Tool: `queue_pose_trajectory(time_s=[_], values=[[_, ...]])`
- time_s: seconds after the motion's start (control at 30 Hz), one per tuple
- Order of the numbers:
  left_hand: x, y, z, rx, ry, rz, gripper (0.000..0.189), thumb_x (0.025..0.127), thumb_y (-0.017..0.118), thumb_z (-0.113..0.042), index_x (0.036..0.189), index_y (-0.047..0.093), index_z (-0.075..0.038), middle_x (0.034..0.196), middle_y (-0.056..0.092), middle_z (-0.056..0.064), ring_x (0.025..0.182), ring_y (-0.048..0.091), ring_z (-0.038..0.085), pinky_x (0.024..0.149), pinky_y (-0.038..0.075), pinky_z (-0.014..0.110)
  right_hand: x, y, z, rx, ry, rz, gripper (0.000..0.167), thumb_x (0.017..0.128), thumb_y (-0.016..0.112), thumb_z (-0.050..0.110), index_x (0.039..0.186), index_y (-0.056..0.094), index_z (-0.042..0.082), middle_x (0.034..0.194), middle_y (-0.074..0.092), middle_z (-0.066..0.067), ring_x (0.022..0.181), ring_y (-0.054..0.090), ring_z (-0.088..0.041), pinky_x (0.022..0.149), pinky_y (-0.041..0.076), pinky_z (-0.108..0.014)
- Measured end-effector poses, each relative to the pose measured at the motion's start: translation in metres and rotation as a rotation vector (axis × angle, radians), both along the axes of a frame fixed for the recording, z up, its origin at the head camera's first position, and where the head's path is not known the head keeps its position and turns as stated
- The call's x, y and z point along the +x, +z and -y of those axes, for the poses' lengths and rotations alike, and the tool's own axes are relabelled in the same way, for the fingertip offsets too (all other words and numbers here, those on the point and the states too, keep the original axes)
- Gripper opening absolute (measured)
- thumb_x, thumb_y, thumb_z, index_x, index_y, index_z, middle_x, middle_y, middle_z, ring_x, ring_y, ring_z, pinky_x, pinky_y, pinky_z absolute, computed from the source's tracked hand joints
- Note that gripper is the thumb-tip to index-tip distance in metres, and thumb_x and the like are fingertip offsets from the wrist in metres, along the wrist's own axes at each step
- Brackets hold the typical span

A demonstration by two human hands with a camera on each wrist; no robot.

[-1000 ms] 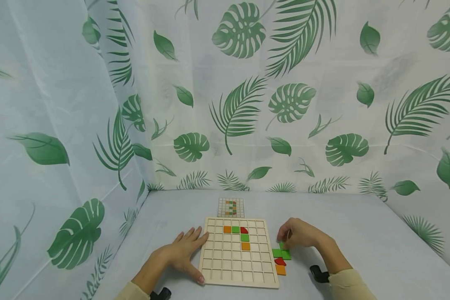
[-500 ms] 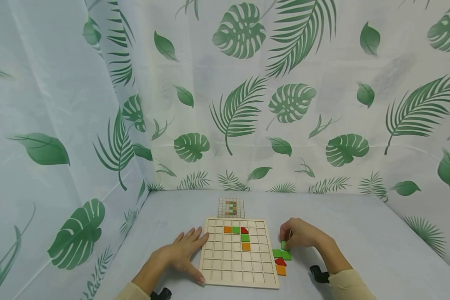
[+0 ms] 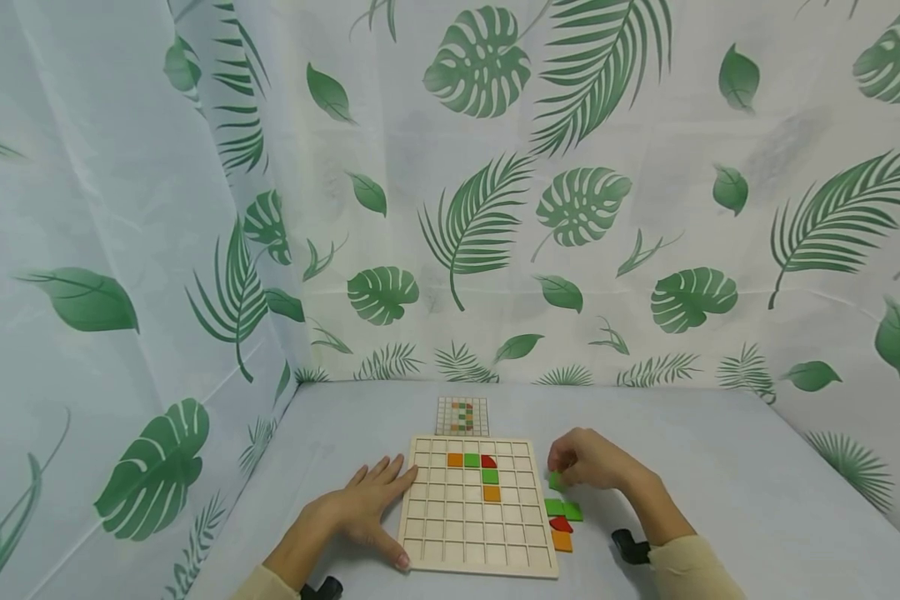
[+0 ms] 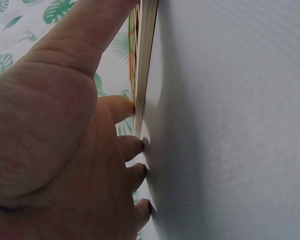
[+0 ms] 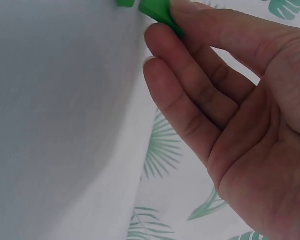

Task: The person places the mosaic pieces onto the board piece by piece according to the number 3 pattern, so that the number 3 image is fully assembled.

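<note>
My left hand (image 3: 363,508) spreads its fingers along the left edge of a wooden grid board (image 3: 450,533), thumb at the near left corner. Between thumb and fingers my right hand (image 3: 596,460) pinches a green square tile (image 5: 157,11), just off the board's right side. Set in the board's cells are an orange tile (image 3: 455,460), a green tile (image 3: 472,460), a red rounded tile (image 3: 488,462), a second green tile (image 3: 491,477) and a second orange tile (image 3: 492,494). In the left wrist view the board's side edge (image 4: 147,55) shows beside the thumb.
Right of the board lie loose green tiles (image 3: 572,511), a red tile (image 3: 561,523) and an orange tile (image 3: 562,542). A small pattern card (image 3: 443,417) lies behind the board. Leaf-printed cloth (image 3: 480,333) hangs around the white table (image 3: 682,433).
My right hand has moved a little up and to the left with the green tile, away from the other loose tiles. The left hand has stayed in place.
</note>
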State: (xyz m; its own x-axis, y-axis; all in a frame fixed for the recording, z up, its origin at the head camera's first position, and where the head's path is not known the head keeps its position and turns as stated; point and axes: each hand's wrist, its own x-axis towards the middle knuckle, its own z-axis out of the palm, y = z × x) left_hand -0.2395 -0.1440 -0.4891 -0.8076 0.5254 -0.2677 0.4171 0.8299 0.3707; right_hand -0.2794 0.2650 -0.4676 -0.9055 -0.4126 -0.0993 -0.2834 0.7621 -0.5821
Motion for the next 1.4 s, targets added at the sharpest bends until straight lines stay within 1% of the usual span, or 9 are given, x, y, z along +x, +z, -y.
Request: queue_pose_trajectory(time_s=[0.23, 0.47, 0.8, 0.97, 1.17, 1.3, 1.4], values=[[0.0, -0.001, 0.001, 0.004, -0.003, 0.003, 0.136, 0.062, 0.086, -0.076, 0.168, 0.021, -0.022, 0.176, 0.01, 0.015, 0.163, 0.007, 0.038, 0.131, 0.009, 0.062, -0.006, 0.002, 0.009, -0.025, 0.018, -0.032, 0.019, 0.086, 0.079, -0.002, 0.084, 0.073, 0.016, 0.077, 0.067, 0.003, 0.076, 0.059, -0.018, 0.063, 0.052, -0.031], [0.0, -0.001, 0.002, 0.008, -0.011, -0.002, 0.136, 0.062, 0.086, -0.076, 0.168, 0.021, -0.021, 0.176, 0.01, 0.015, 0.163, 0.007, 0.038, 0.13, 0.008, 0.062, -0.011, 0.005, 0.023, -0.08, 0.063, -0.077, 0.014, 0.088, 0.078, 0.001, 0.089, 0.077, 0.015, 0.08, 0.069, 0.004, 0.078, 0.059, -0.018, 0.065, 0.052, -0.029], [0.0, 0.0, 0.001, 0.002, -0.003, -0.002, 0.136, 0.062, 0.086, -0.076, 0.168, 0.021, -0.021, 0.176, 0.011, 0.015, 0.163, 0.008, 0.038, 0.13, 0.008, 0.062, -0.012, 0.013, 0.049, -0.122, 0.119, -0.078, 0.011, 0.09, 0.077, 0.003, 0.094, 0.078, 0.013, 0.089, 0.073, 0.005, 0.079, 0.061, -0.016, 0.073, 0.054, -0.027], [0.0, -0.001, 0.001, 0.002, -0.008, -0.002, 0.136, 0.062, 0.086, -0.076, 0.168, 0.021, -0.022, 0.176, 0.011, 0.014, 0.163, 0.008, 0.038, 0.13, 0.009, 0.062, -0.011, 0.015, 0.061, -0.131, 0.139, -0.087, 0.012, 0.091, 0.077, 0.002, 0.094, 0.078, 0.013, 0.088, 0.073, 0.006, 0.078, 0.061, -0.015, 0.071, 0.054, -0.027], [0.0, -0.001, 0.002, 0.013, -0.011, 0.001, 0.136, 0.062, 0.086, -0.075, 0.168, 0.021, -0.021, 0.176, 0.01, 0.015, 0.163, 0.008, 0.039, 0.13, 0.008, 0.062, -0.014, 0.016, 0.075, -0.153, 0.176, -0.101, 0.01, 0.091, 0.077, 0.003, 0.097, 0.079, 0.01, 0.088, 0.074, 0.006, 0.077, 0.062, -0.014, 0.071, 0.055, -0.027], [0.001, 0.0, 0.002, 0.014, -0.01, 0.003, 0.135, 0.062, 0.087, -0.075, 0.168, 0.021, -0.02, 0.176, 0.011, 0.015, 0.163, 0.008, 0.039, 0.13, 0.008, 0.063, -0.015, 0.015, 0.084, -0.189, 0.207, -0.092, 0.009, 0.09, 0.078, 0.003, 0.096, 0.079, 0.01, 0.089, 0.075, 0.004, 0.077, 0.062, -0.014, 0.071, 0.056, -0.027], [0.001, 0.001, 0.001, 0.011, -0.011, 0.0, 0.135, 0.063, 0.087, -0.075, 0.168, 0.021, -0.02, 0.176, 0.011, 0.015, 0.163, 0.008, 0.039, 0.13, 0.009, 0.062, -0.015, 0.012, 0.089, -0.199, 0.222, -0.076, 0.009, 0.09, 0.078, 0.004, 0.094, 0.079, 0.013, 0.09, 0.076, 0.002, 0.077, 0.064, -0.012, 0.072, 0.057, -0.026]])
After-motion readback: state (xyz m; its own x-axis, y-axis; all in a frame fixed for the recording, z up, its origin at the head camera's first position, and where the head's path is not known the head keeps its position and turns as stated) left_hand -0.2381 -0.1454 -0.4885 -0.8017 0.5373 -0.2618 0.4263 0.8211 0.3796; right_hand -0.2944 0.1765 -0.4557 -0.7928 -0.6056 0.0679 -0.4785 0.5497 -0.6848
